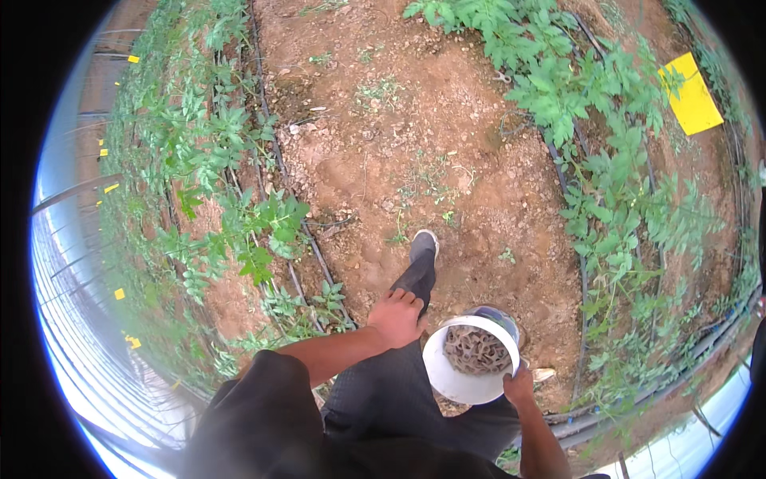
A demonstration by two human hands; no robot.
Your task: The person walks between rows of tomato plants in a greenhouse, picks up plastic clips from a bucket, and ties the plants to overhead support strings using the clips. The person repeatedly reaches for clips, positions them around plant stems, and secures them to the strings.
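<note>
My right hand grips the rim of a white plastic bucket beside my right leg. The bucket tilts so that its mouth faces me, and a heap of small brownish clip-like pieces lies inside. My left hand is over my forward leg, back upward and fingers curled; its palm is hidden, so whether anything is in it does not show. A dark trouser leg ends in a grey shoe on the soil.
Bare brown soil forms a path between rows of leafy tomato-like plants on the left and more plants on the right. Black drip hoses run along the rows. A yellow card hangs at right. Greenhouse sheeting curves at left.
</note>
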